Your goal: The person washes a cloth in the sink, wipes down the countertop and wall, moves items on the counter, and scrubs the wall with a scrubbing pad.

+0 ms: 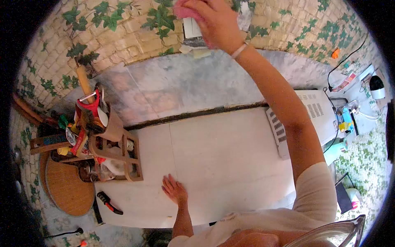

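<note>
My right hand (216,22) is raised high against the wall, closed round a pink cloth (191,11). The cloth lies beside a white switch plate (191,28) and partly covers it. My left hand (174,189) rests flat on the pale countertop (214,164), fingers spread, holding nothing. To its left, a black and red brush (109,203) lies on the counter.
A brown rack (117,142) with utensils and packets stands at the left, beside a round woven mat (70,187). At the right is a white vented appliance (314,113). Ivy-patterned brick wallpaper (119,37) covers the wall above a grey marbled strip (164,82).
</note>
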`<act>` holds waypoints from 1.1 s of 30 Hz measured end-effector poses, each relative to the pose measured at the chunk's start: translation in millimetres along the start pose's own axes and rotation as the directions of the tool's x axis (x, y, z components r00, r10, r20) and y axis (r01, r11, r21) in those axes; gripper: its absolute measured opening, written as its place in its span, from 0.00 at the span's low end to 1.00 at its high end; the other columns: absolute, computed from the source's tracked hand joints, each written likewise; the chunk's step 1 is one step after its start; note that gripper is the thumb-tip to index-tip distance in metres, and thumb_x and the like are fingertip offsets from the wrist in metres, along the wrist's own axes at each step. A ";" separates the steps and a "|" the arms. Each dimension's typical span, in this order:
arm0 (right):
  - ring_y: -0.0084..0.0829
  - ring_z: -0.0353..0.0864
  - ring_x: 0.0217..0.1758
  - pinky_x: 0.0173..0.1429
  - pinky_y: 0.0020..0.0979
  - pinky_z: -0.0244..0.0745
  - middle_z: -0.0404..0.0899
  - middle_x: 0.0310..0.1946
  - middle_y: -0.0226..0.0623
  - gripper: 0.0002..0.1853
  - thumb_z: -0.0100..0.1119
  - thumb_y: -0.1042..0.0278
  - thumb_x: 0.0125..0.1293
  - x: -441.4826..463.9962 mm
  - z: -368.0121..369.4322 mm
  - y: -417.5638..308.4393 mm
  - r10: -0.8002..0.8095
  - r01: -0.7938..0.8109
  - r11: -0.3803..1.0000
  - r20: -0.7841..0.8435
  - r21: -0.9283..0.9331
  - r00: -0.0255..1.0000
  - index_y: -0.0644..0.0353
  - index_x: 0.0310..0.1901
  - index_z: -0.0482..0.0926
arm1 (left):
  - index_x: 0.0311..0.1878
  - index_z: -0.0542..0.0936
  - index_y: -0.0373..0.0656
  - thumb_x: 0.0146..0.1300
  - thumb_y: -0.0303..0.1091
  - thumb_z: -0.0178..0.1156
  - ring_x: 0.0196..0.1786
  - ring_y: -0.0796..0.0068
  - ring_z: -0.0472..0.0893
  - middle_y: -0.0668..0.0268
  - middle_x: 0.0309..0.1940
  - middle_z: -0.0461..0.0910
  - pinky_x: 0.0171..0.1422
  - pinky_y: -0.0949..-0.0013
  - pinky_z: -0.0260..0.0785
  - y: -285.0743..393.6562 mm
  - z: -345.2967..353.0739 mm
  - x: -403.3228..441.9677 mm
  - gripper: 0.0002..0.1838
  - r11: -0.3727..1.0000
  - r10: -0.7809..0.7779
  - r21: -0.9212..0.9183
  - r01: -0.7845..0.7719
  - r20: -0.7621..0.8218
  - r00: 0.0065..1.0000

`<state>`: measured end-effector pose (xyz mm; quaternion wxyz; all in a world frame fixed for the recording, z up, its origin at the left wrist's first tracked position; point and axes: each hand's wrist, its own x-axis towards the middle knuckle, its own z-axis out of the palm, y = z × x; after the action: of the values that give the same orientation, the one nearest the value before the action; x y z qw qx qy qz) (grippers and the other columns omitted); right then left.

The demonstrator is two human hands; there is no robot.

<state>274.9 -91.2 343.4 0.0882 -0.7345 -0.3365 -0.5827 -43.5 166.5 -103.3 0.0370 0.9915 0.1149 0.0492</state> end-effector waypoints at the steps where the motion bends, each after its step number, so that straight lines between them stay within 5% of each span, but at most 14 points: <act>1: 0.38 0.74 0.44 0.44 0.34 0.72 0.74 0.42 0.34 0.19 0.59 0.76 0.46 -11.6 3.5 0.3 0.009 -0.009 1.000 0.001 0.003 1.000 0.53 0.44 0.74 | 0.67 0.53 0.47 0.63 0.37 0.39 0.69 0.63 0.50 0.60 0.67 0.50 0.71 0.54 0.37 -3.5 -0.5 -1.9 0.27 1.000 0.001 0.009 -0.001 0.005 1.000; 3: 0.38 0.74 0.44 0.45 0.34 0.72 0.74 0.42 0.33 0.19 0.59 0.76 0.46 -30.2 12.7 2.1 -0.105 0.041 0.972 0.267 0.233 0.958 0.53 0.44 0.74 | 0.67 0.53 0.47 0.62 0.37 0.40 0.69 0.63 0.50 0.59 0.67 0.50 0.71 0.54 0.38 0.7 3.6 0.9 0.28 1.000 -0.009 -0.015 0.008 -0.018 1.000; 4: 0.38 0.74 0.45 0.46 0.33 0.72 0.74 0.43 0.32 0.20 0.59 0.76 0.46 -38.2 -8.3 1.5 -0.304 0.275 0.952 0.337 0.132 0.891 0.52 0.44 0.75 | 0.67 0.53 0.47 0.62 0.37 0.40 0.69 0.63 0.50 0.59 0.67 0.50 0.71 0.54 0.38 -0.6 1.3 -0.5 0.28 1.000 -0.008 -0.015 0.008 -0.017 1.000; 5: 0.38 0.74 0.45 0.46 0.33 0.72 0.74 0.43 0.32 0.20 0.59 0.76 0.46 -41.8 -26.5 4.0 -0.307 0.279 0.951 0.335 0.131 0.891 0.52 0.44 0.75 | 0.67 0.53 0.47 0.62 0.37 0.40 0.69 0.63 0.50 0.60 0.67 0.50 0.71 0.54 0.37 -0.9 -0.7 -0.3 0.28 1.000 -0.020 -0.016 0.020 0.018 1.000; 8: 0.38 0.73 0.47 0.48 0.33 0.72 0.73 0.46 0.32 0.23 0.60 0.76 0.43 -39.0 -41.4 10.5 -0.112 -0.025 0.963 0.485 0.267 0.867 0.52 0.46 0.74 | 0.67 0.53 0.47 0.62 0.38 0.40 0.70 0.63 0.49 0.60 0.68 0.50 0.71 0.54 0.37 0.7 -1.5 3.5 0.28 0.999 -0.031 -0.031 0.032 0.027 0.999; 10: 0.36 0.73 0.48 0.50 0.32 0.71 0.72 0.46 0.32 0.26 0.61 0.76 0.40 -31.5 -33.6 10.1 -0.212 0.208 0.977 0.332 0.049 0.919 0.52 0.47 0.73 | 0.67 0.53 0.47 0.62 0.38 0.40 0.70 0.63 0.49 0.60 0.68 0.49 0.71 0.54 0.36 -0.3 -1.6 1.2 0.28 0.999 -0.017 -0.037 0.018 0.015 1.000; 13: 0.36 0.73 0.49 0.50 0.32 0.71 0.72 0.47 0.32 0.25 0.60 0.75 0.41 -5.8 -3.4 -6.7 -0.178 0.162 0.982 0.184 0.099 0.967 0.52 0.47 0.73 | 0.67 0.53 0.47 0.62 0.38 0.39 0.70 0.63 0.48 0.60 0.68 0.49 0.72 0.54 0.36 2.4 -1.0 2.2 0.28 1.000 -0.020 -0.011 0.021 0.042 0.999; 19: 0.37 0.73 0.49 0.51 0.32 0.71 0.72 0.47 0.33 0.22 0.60 0.74 0.44 -25.0 -29.4 15.3 -0.243 0.215 0.969 0.333 0.119 0.911 0.52 0.46 0.74 | 0.67 0.53 0.47 0.63 0.38 0.37 0.70 0.64 0.47 0.60 0.68 0.48 0.72 0.55 0.34 0.6 -1.1 -0.1 0.28 1.000 0.002 -0.010 -0.002 0.007 1.000; 21: 0.37 0.73 0.49 0.51 0.33 0.71 0.73 0.45 0.33 0.22 0.60 0.74 0.44 -28.7 -40.1 18.5 0.289 -0.463 0.870 0.588 0.168 0.756 0.51 0.46 0.75 | 0.67 0.52 0.47 0.63 0.38 0.37 0.70 0.64 0.48 0.61 0.68 0.48 0.72 0.55 0.35 1.0 -2.5 0.9 0.28 1.000 -0.008 -0.003 0.008 0.021 1.000; 23: 0.37 0.73 0.48 0.51 0.33 0.71 0.73 0.45 0.33 0.21 0.60 0.75 0.47 -24.3 -37.6 27.3 -0.180 0.179 0.984 0.265 0.029 0.947 0.52 0.46 0.75 | 0.67 0.52 0.48 0.63 0.38 0.38 0.70 0.64 0.48 0.61 0.68 0.48 0.72 0.55 0.35 0.6 -1.8 4.0 0.28 1.000 -0.024 -0.006 0.025 0.040 0.999; 24: 0.36 0.73 0.48 0.50 0.33 0.71 0.73 0.44 0.32 0.16 0.56 0.71 0.53 -8.8 -34.1 15.2 -0.224 0.237 0.971 0.217 -0.037 0.950 0.53 0.46 0.74 | 0.67 0.52 0.48 0.63 0.38 0.38 0.70 0.64 0.48 0.61 0.68 0.48 0.72 0.55 0.35 1.3 -2.9 3.4 0.28 0.999 -0.038 -0.003 0.039 0.067 0.997; 27: 0.44 0.73 0.41 0.44 0.38 0.70 0.72 0.44 0.41 0.13 0.57 0.73 0.48 11.6 -10.8 -1.1 -0.304 0.279 0.944 0.136 0.177 0.943 0.59 0.38 0.73 | 0.68 0.52 0.49 0.63 0.38 0.38 0.70 0.66 0.48 0.62 0.69 0.48 0.72 0.56 0.35 3.7 -1.4 1.8 0.28 0.998 -0.030 0.047 0.028 0.026 0.999; 31: 0.35 0.74 0.47 0.49 0.32 0.71 0.73 0.43 0.33 0.12 0.52 0.67 0.59 -25.4 -29.6 24.7 -0.338 0.344 0.938 0.312 0.037 0.888 0.54 0.45 0.75 | 0.68 0.51 0.50 0.64 0.39 0.37 0.70 0.67 0.48 0.62 0.69 0.47 0.72 0.57 0.36 -1.2 5.2 0.8 0.28 0.999 -0.019 0.051 0.018 0.012 1.000; 33: 0.37 0.73 0.50 0.53 0.32 0.70 0.72 0.48 0.34 0.19 0.54 0.69 0.52 -35.0 -47.3 34.4 -0.118 0.027 0.985 0.540 0.173 0.833 0.53 0.49 0.73 | 0.68 0.52 0.51 0.63 0.39 0.37 0.70 0.66 0.49 0.63 0.68 0.48 0.72 0.57 0.36 -0.4 4.4 0.2 0.28 0.998 -0.019 0.057 0.019 -0.005 1.000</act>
<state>254.4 -155.7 334.8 0.0237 -0.8478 -0.4204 -0.3224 -42.9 166.7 -107.6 0.0089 0.9909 0.1259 0.0476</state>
